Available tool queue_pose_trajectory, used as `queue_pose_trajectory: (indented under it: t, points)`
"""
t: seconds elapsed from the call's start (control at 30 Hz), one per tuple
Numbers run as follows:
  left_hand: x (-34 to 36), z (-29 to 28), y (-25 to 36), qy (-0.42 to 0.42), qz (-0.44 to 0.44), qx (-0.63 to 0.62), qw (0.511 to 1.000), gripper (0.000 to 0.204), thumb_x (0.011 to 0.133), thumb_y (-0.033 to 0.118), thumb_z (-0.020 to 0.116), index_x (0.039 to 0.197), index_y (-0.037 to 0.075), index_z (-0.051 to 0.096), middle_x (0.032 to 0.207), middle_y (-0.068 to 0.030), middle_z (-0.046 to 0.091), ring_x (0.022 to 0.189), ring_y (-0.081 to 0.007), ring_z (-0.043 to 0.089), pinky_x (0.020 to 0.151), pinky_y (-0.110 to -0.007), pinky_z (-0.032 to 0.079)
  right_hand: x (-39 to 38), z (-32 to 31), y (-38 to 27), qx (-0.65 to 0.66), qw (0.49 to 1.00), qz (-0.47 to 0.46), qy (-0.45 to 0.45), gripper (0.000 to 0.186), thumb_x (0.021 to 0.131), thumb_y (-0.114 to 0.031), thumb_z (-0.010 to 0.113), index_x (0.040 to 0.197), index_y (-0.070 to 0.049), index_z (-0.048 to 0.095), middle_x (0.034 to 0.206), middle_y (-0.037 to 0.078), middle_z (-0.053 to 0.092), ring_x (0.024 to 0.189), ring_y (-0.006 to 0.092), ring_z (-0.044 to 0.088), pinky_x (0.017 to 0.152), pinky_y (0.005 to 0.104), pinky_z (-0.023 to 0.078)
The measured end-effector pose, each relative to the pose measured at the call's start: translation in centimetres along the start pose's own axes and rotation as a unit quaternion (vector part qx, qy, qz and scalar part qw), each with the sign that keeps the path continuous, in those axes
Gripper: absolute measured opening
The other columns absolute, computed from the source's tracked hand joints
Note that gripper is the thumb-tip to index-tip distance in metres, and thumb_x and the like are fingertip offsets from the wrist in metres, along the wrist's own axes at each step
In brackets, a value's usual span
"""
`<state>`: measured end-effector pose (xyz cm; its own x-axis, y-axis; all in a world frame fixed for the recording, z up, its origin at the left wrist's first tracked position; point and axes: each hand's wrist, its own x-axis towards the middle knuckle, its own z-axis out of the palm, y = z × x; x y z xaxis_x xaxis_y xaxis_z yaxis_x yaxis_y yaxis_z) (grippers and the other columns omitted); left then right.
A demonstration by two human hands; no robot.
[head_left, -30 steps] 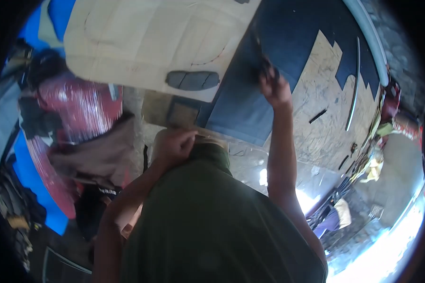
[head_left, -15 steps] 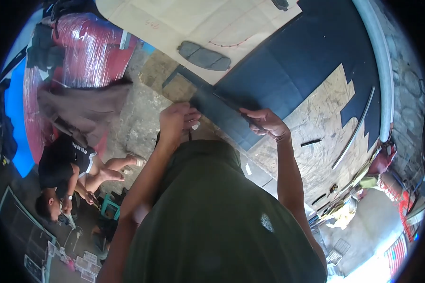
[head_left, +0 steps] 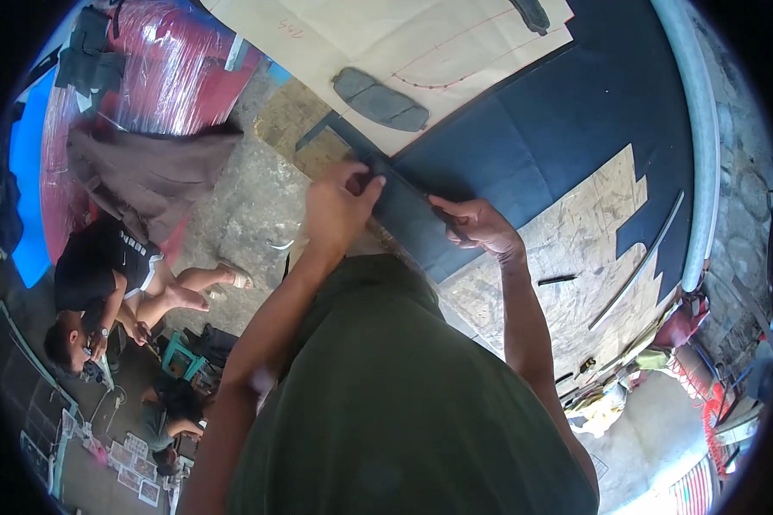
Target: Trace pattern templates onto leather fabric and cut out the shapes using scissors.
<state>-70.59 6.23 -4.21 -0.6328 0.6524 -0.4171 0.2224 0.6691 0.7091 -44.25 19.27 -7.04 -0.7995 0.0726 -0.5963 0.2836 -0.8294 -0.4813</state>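
Plywood surface (head_left: 567, 249) under dark blue sheet (head_left: 567, 129), cream paper pattern (head_left: 421, 43) beyond. Head view: left hand (head_left: 339, 206) pinching near edge of dark strip (head_left: 404, 210); right hand (head_left: 481, 227) pressed flat on strip's far end. Strip between hands, long axis diagonal, upper-left to lower-right. Grey pad (head_left: 380, 99) just beyond left hand. Seated person (head_left: 120, 283) on floor, far left.
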Motion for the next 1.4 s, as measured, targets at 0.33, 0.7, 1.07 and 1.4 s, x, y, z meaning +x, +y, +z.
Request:
queue_pose_trajectory:
  t: [0.33,0.7,1.07,1.4]
  points:
    - [-0.1,2.6,-3.2,0.089,0.243,0.059,0.964,0.013,0.084,0.007,0.082,0.097,0.004,0.078,0.089,-0.0064,0.069,0.064,-0.0195,0.061,0.059,-0.031,0.050,0.8,0.4,-0.5,0.013,1.000,0.013,-0.004,0.070,0.089,0.016,0.056,0.156,-0.005,0.054,0.071,0.000,0.051,0.058,0.0070,0.027,0.049,0.0215,0.018]
    - [-0.3,2.1,-3.6,0.046,0.231,0.047,0.971,0.017,0.080,0.005,0.079,0.096,0.009,0.077,0.090,-0.0048,0.071,0.069,-0.0265,0.066,0.061,-0.036,0.054,2.2,1.4,-0.8,0.034,0.999,0.004,0.001,0.067,0.089,0.015,0.055,0.153,-0.003,0.057,0.077,0.005,0.063,0.056,0.0041,0.031,0.045,0.0186,0.019]
    - [-0.9,1.1,-2.4,0.035,0.243,0.040,0.968,0.018,0.078,0.003,0.080,0.095,0.009,0.076,0.087,-0.0043,0.069,0.066,-0.0249,0.065,0.059,-0.035,0.053,4.1,2.4,-1.0,0.051,0.999,-0.013,-0.007,0.070,0.089,0.015,0.052,0.155,-0.004,0.055,0.081,0.009,0.068,0.056,0.0040,0.033,0.044,0.0179,0.019]
    - [-1.4,0.7,-1.9,0.024,0.268,0.037,0.962,0.018,0.078,0.003,0.080,0.095,0.010,0.075,0.087,-0.0048,0.069,0.065,-0.0254,0.065,0.058,-0.035,0.052,6.0,3.7,-2.3,0.027,0.999,-0.016,-0.006,0.070,0.091,0.012,0.058,0.158,-0.005,0.051,0.080,0.007,0.064,0.058,0.0054,0.034,0.046,0.0180,0.018]
